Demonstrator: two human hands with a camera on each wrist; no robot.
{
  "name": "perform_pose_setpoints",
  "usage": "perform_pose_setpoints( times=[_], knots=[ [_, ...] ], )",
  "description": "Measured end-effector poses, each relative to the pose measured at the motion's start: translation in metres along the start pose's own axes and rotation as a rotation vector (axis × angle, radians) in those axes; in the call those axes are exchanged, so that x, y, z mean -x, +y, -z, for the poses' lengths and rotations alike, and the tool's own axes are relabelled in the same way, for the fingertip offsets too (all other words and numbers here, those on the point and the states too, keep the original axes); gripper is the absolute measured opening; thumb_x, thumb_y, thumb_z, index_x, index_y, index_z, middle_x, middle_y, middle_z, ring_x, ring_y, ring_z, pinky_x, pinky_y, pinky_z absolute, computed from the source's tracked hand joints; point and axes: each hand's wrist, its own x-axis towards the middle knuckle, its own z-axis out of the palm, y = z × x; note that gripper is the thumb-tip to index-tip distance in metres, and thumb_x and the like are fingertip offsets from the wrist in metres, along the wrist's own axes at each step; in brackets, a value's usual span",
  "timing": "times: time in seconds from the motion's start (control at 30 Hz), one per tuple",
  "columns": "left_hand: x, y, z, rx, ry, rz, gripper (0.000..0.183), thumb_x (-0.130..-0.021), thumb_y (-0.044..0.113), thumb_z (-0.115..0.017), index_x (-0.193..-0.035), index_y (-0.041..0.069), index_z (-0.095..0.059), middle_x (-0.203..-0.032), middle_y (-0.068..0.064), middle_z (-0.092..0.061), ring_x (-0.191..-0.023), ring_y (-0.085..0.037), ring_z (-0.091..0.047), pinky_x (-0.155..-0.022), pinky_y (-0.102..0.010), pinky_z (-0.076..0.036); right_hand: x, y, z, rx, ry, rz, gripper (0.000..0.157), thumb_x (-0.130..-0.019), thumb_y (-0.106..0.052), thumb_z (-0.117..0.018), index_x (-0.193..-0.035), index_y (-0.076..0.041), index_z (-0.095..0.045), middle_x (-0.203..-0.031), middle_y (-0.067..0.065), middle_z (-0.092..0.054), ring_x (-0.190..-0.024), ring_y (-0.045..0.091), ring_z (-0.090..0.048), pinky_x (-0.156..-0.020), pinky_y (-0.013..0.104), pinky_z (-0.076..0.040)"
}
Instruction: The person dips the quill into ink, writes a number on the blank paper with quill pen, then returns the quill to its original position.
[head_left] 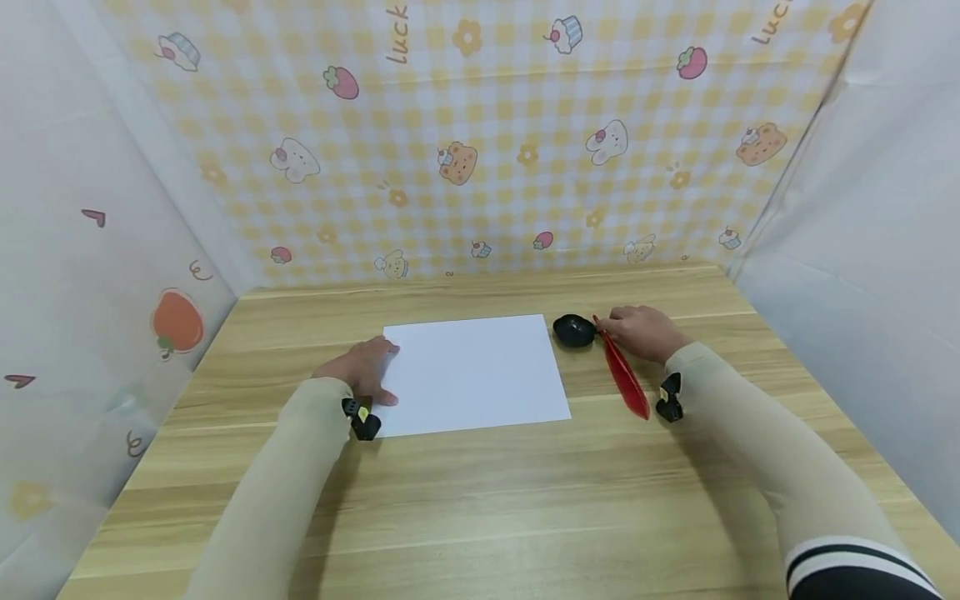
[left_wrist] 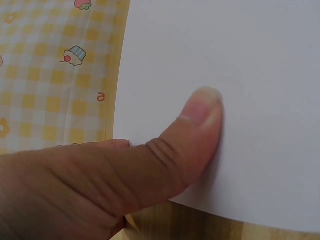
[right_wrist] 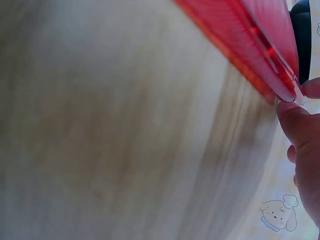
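Rounded black object [head_left: 573,331] between rectangular white paper [head_left: 480,375] under outspread left hand [head_left: 363,368] and slender translucent red piece [head_left: 625,377] pinched by right hand [head_left: 642,332]

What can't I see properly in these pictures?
- Red thing: cut off by the top edge in the right wrist view.
- Black thing: partly hidden behind the red thing in the right wrist view.
- Paper: cut off by the top and right edges in the left wrist view.
- Right hand: cut off by that view's right edge in the right wrist view.
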Motion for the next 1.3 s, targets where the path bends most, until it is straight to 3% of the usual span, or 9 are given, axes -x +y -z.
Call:
perform_pose_setpoints(
  times=[0.2,0.7,0.93,1.3],
  knots=[
    [-0.0004,0.0003,0.0006,-0.026,-0.005,-0.017,0.1,-0.066,0.034,-0.089,-0.148,0.01,-0.036,-0.153,-0.019,-0.029,-0.139,-0.04,-0.027,-0.11,-0.058,-0.024,0.0003,0.0003,-0.0011,0.027,0.019,0.048,0.018,-0.078,-0.002,-0.079,-0.092,-0.01,-0.069,-0.075,0.007,-0.062,-0.062,0.02,-0.06,-0.051,0.033,-0.051],
    [0.0019,0.0012,0.0012,-0.032,-0.013,-0.026,0.099,-0.069,0.033,-0.088,-0.149,0.009,-0.035,-0.156,-0.019,-0.024,-0.141,-0.04,-0.022,-0.111,-0.057,-0.021,0.0013,0.0003,-0.0019,0.029,0.006,0.077,0.026,-0.075,0.002,-0.08,-0.096,-0.01,-0.072,-0.083,0.009,-0.066,-0.071,0.022,-0.066,-0.061,0.034,-0.055],
    [0.0025,0.0033,0.0034,-0.116,-0.029,-0.044,0.098,-0.071,0.036,-0.086,-0.149,0.005,-0.034,-0.156,-0.021,-0.022,-0.142,-0.041,-0.02,-0.112,-0.056,-0.021,0.0043,0.0,-0.0043,0.017,-0.02,0.053,0.027,-0.076,0.002,-0.08,-0.096,-0.013,-0.07,-0.084,0.008,-0.064,-0.071,0.021,-0.065,-0.061,0.034,-0.056],
    [0.0032,0.0057,0.0049,-0.138,-0.024,-0.053,0.098,-0.071,0.038,-0.086,-0.148,0.004,-0.034,-0.155,-0.023,-0.022,-0.141,-0.042,-0.022,-0.11,-0.058,-0.023,0.0071,0.0,-0.0025,-0.007,-0.054,0.013,0.026,-0.078,0.003,-0.078,-0.094,-0.014,-0.068,-0.087,0.007,-0.067,-0.076,0.022,-0.068,-0.061,0.036,-0.057]
  ],
)
